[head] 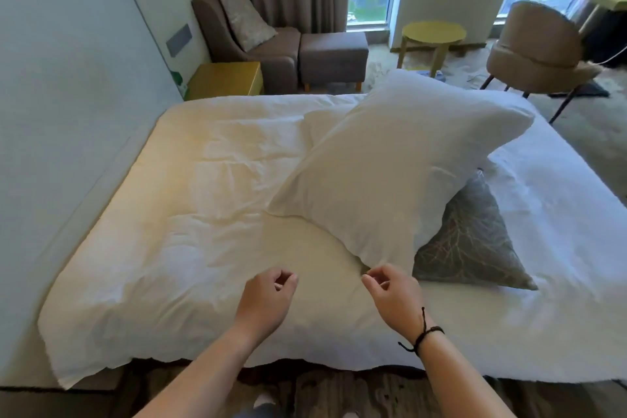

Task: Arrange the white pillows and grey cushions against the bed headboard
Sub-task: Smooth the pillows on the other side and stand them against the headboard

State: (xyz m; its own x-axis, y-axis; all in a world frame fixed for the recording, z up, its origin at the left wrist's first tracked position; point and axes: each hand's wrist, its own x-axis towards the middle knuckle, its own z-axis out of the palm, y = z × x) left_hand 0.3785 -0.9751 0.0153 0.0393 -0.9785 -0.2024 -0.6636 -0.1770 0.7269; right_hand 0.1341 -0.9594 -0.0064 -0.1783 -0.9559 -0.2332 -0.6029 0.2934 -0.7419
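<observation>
A large white pillow [400,166] lies slanted across the right half of the bed [190,214]. It rests on a grey patterned cushion [475,241], and the edge of a second white pillow [320,125] shows behind it. The pale headboard panel [68,105] runs along the left side. My left hand [268,299] hovers over the duvet with loosely curled fingers, holding nothing. My right hand [390,292] hovers just below the big pillow's near corner, fingers loosely curled and not gripping it. Another grey cushion [246,20] leans in the armchair.
Beyond the bed stand a yellow nightstand [225,80], a brown armchair [237,41] with a footstool [332,54], a round yellow side table [432,36] and a tan chair [539,51] by the windows. Patterned carpet lies at my feet.
</observation>
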